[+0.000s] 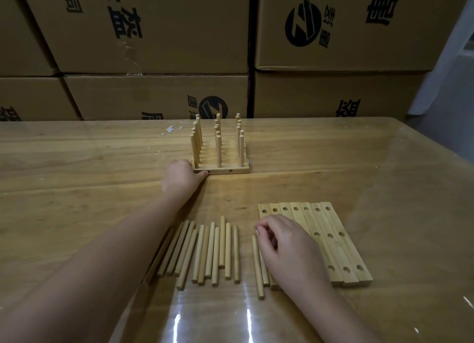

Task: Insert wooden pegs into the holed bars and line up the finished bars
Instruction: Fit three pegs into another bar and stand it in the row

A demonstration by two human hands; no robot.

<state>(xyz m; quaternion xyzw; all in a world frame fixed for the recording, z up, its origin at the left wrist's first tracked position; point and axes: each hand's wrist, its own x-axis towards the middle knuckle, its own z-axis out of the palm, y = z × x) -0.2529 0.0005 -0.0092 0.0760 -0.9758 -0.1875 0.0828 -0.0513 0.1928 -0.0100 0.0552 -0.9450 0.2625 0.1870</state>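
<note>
Pinching, by the look of it, the top end of a loose peg at 5 o'clock, with thumb and forefinger of the right hand curled together, one more peg lying just beside. Leaving well over a dozen spare pegs flat at 6 to 7 o'clock on the wooden table. Partly covering seven empty holed bars laid touching side by side at 4 o'clock, three holes apiece, none pegged yet.

Reaching out toward 12 o'clock with the left hand, curled round the near left end of the front finished bar, thumb on its front face. Squaring it, seemingly, against several more finished bars packed touching behind, three upright pegs in each. Judged roughly midway: one batch lined up, seven bars left to fill.

Beyond the far edge, stacked cardboard cartons.
</note>
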